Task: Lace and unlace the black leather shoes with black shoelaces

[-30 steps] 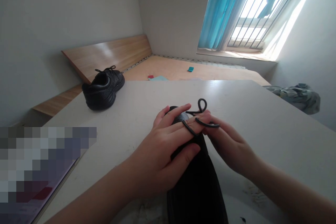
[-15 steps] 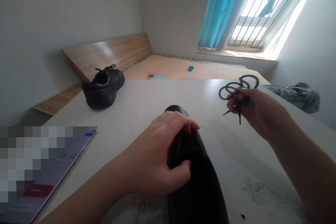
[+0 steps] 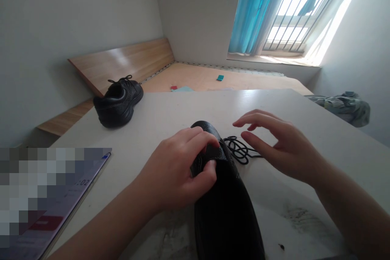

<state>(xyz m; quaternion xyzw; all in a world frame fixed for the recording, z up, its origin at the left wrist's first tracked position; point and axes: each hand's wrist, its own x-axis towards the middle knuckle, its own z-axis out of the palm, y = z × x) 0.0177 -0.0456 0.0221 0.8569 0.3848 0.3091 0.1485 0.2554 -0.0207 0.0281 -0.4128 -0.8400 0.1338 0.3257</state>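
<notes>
A black leather shoe (image 3: 225, 211) stands on the white table in front of me, its toe pointing away. My left hand (image 3: 179, 166) is closed on the shoe's upper, thumb and fingers pinching near the tongue; the fingertips partly hide that area. Just right of the shoe lies a loose coil of black shoelace (image 3: 240, 151) on the tabletop. Over the lace's right end hovers my right hand (image 3: 280, 142), fingers apart and holding nothing. A second black shoe (image 3: 117, 103), with its lace tied in a bow, sits at the table's far left.
A tablet or phone (image 3: 76, 199), partly blurred out, lies along the left edge of the white table (image 3: 170, 109). Behind is a bed board (image 3: 195, 73) with small items on it. Folded cloth (image 3: 344, 107) is beyond the right edge. A dark speck (image 3: 281, 247) is near the front.
My right hand has let go of the coiled shoelace, which now rests on the table beside the shoe. The fingers of my left hand have drawn closer together on the shoe.
</notes>
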